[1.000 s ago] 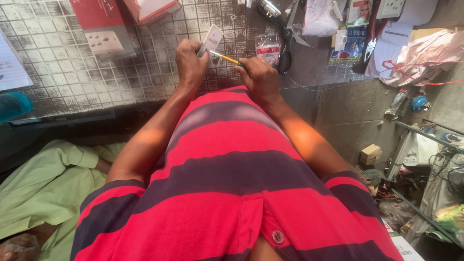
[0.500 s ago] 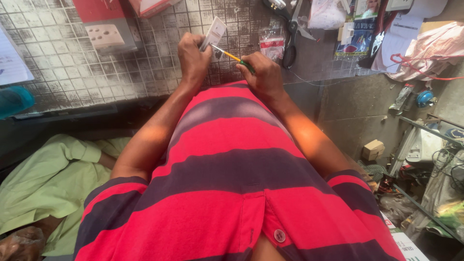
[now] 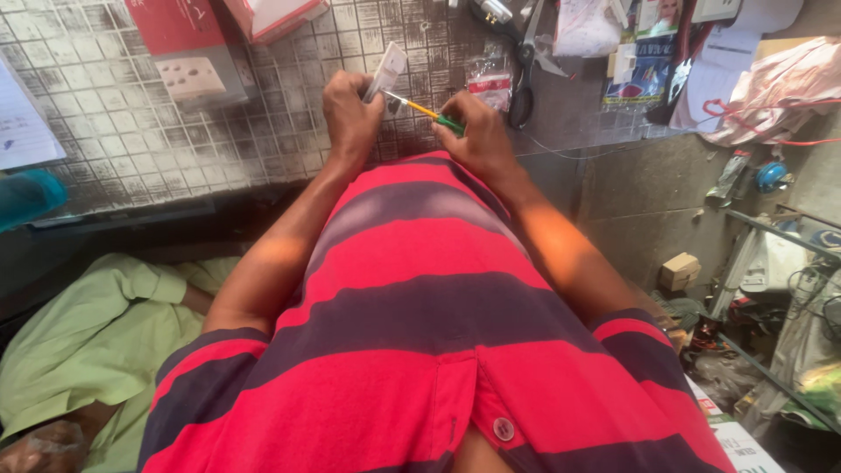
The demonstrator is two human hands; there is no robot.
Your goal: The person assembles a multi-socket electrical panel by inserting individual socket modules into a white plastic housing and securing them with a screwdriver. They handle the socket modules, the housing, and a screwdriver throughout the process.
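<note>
The left hand [image 3: 350,109] is curling tight around a small white switch plate [image 3: 386,72], holding it upright just above the far edge of the tiled counter [image 3: 105,140]. The right hand [image 3: 477,131] is pinching a screwdriver [image 3: 422,110] with a green and yellow handle, its tip pointing left and pressing against the plate. Both hands are working close together, just beyond the red and dark striped shirt [image 3: 420,315]. Farther off, black scissors [image 3: 526,61] are lying on the counter, and a white socket plate [image 3: 188,77] is sitting to the left. A person in a green garment [image 3: 79,333] is lying at the near left.
</note>
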